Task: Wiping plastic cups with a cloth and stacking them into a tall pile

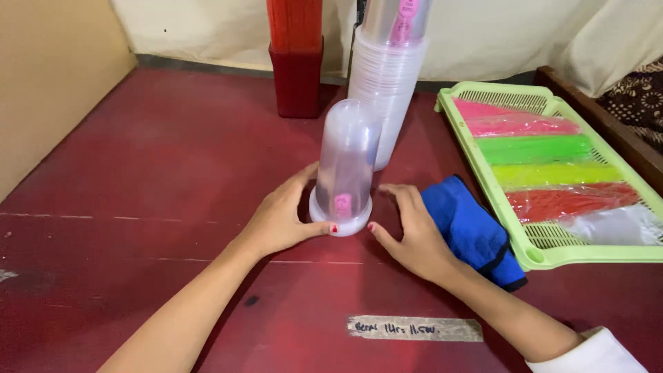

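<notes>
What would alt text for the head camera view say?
Two bare hands, left and right, flank an upturned clear plastic cup on a dark red table. Nearby: folded blue cloth, pale green plastic tray.

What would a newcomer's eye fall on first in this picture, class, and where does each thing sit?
First, the clear plastic tumbler standing upside down at the middle of the dark red table, with the left hand and right hand at either side of its lid. Next, the green tray at the right, holding bright pink, green, yellow and red packets. A blue cloth lies between the right hand and the tray.
</notes>
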